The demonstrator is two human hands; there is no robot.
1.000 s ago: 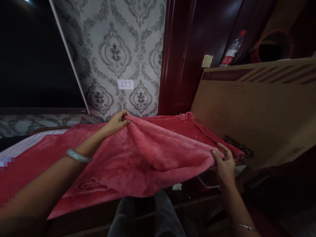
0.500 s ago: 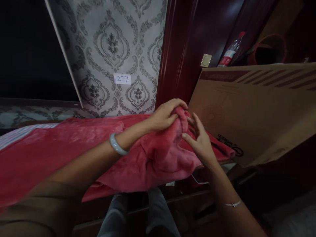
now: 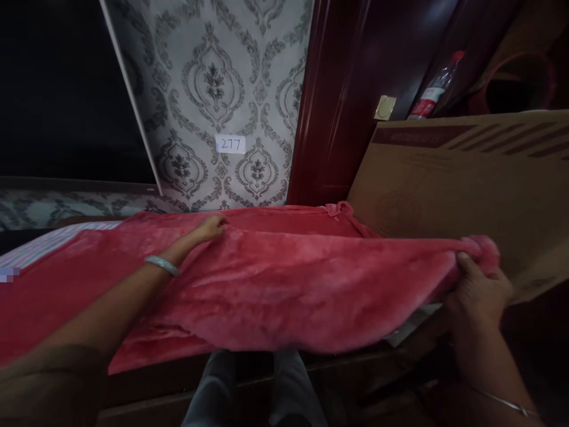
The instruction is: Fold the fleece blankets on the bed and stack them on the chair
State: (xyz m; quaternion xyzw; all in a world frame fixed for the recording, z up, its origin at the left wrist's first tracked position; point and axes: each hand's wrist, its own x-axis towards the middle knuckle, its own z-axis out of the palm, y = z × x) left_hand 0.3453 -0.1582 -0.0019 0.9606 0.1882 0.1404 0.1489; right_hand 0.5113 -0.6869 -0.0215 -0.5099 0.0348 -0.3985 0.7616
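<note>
red blanket (image 3: 288,284): spread across middle of frame, soft, floppy, fuzzy, likely light | left hand (image 3: 208,228): pressed flat on top, middle left | right hand (image 3: 482,287): pinching corner, far right | hands wide apart | best grabbed at corners and edges

A plush red blanket (image 3: 284,284) lies spread flat, its right corner lifted and stretched sideways
</note>
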